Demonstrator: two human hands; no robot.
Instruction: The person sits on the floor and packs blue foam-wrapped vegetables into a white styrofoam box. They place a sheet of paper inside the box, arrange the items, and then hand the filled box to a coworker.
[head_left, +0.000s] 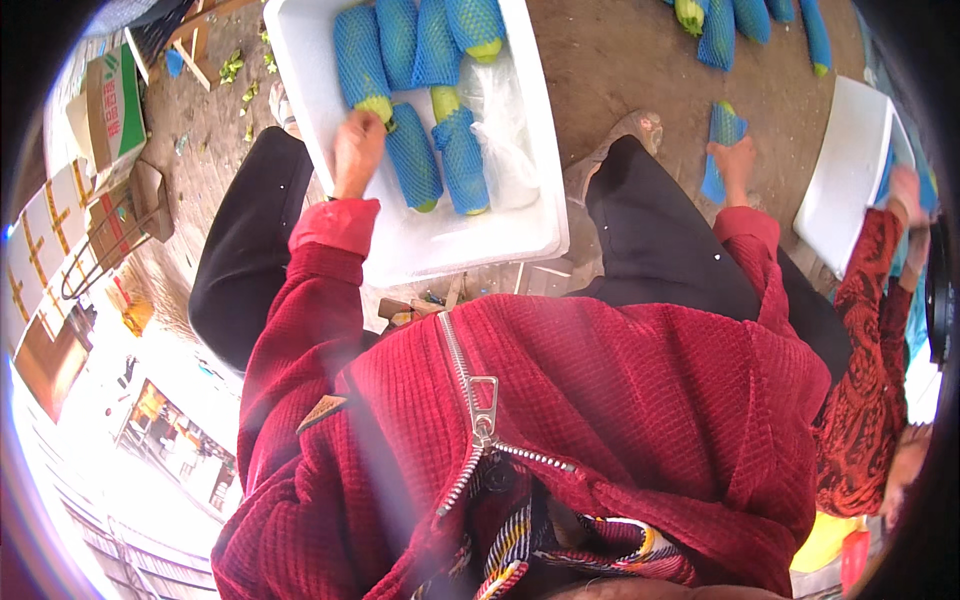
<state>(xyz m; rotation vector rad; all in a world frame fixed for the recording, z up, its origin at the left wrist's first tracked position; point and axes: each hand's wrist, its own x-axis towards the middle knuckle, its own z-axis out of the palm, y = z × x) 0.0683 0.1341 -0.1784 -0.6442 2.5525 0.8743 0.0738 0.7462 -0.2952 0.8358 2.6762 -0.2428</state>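
A white foam box (553, 172) stands in front of me with several green, long vegetables in blue foam net sleeves inside, laid in two rows. My left hand (358, 150) is at the box's left side, its fingers at the pale end of a netted vegetable (360, 60); whether they grip it is unclear. Clear plastic film (510, 142) lies along the box's right side. My right hand (735, 161), outside the box to the right, is closed around another vegetable in a blue net sleeve (726, 124), whose green tip shows at the top.
More netted vegetables (750, 19) lie on the ground at the upper right. A second white foam box (844, 172) stands at the right, beside a co-worker's patterned sleeve (862, 292). Cardboard boxes (112, 112) are at the left. Green scraps (231, 67) lie on the ground.
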